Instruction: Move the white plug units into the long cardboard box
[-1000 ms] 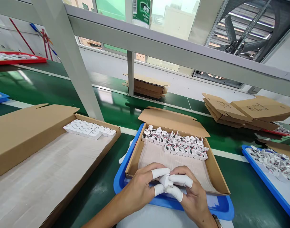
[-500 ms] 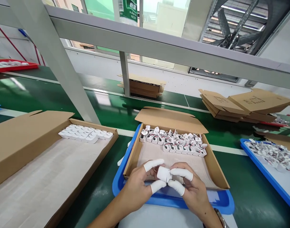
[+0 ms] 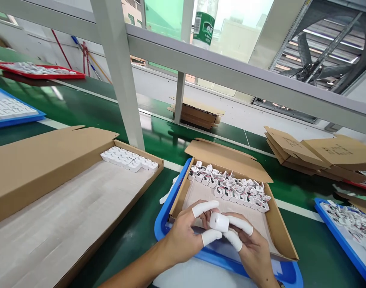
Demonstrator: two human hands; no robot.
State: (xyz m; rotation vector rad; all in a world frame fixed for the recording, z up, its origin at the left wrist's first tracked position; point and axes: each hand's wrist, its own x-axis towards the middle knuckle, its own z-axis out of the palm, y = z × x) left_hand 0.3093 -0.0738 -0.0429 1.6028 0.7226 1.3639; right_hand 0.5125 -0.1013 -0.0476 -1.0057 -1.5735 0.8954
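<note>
A small white charger block [image 3: 219, 222] with rounded edges and a narrow dark slot in its face is held between both hands. My left hand [image 3: 187, 234] grips it from the left, thumb and forefinger in white finger cots. From the right, my right hand [image 3: 253, 244] pinches its other side, also with white finger cots on. Just beyond the hands is an open cardboard box [image 3: 283, 236] holding rows of open white housings [image 3: 231, 192] with wires and small parts sticking out. That box sits in a blue tray [image 3: 163, 224].
At left, a lined cardboard box [image 3: 137, 198] has closed white blocks [image 3: 131, 158] grouped at its far end. A blue tray [image 3: 335, 224] of wired parts stands at right. A slanted grey post [image 3: 119, 76] rises behind the boxes. Folded cartons [image 3: 327, 152] lie on the green surface.
My view has swung left, so things appear further right. The block has turned in my hands, and its slotted face now shows. Both hands still hold it.
</note>
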